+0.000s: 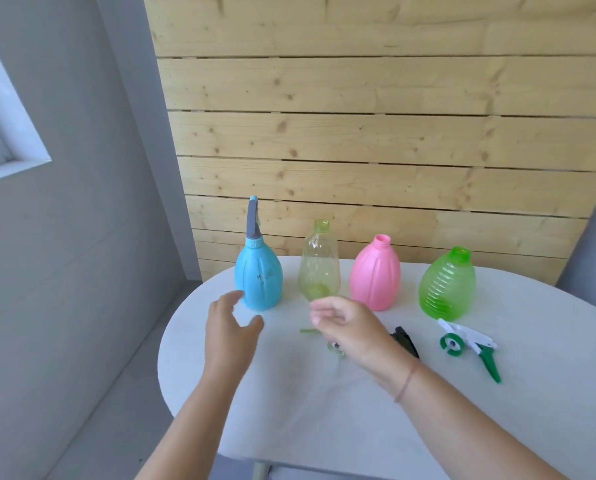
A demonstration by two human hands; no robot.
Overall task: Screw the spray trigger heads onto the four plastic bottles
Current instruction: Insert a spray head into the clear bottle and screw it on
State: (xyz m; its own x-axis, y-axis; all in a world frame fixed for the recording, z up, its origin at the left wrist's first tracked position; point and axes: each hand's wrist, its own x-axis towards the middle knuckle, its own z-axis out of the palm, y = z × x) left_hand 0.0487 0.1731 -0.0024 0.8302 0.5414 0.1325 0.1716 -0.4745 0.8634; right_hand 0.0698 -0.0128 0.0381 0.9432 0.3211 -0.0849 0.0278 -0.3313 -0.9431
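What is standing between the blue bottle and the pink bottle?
In the head view, the clear yellow-green plastic bottle stands between the blue plastic bottle and the pink plastic bottle, its neck open, no trigger on it.

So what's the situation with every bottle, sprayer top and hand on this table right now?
blue bottle: upright, sprayer fitted
clear yellowish bottle: upright, neck open
pink bottle: upright, neck open
green ribbed bottle: neck open, appears to lean
white-and-green sprayer: lying loose on the table
black sprayer: lying, partly hidden
left hand: open, empty
right hand: fingers curled, grip unclear
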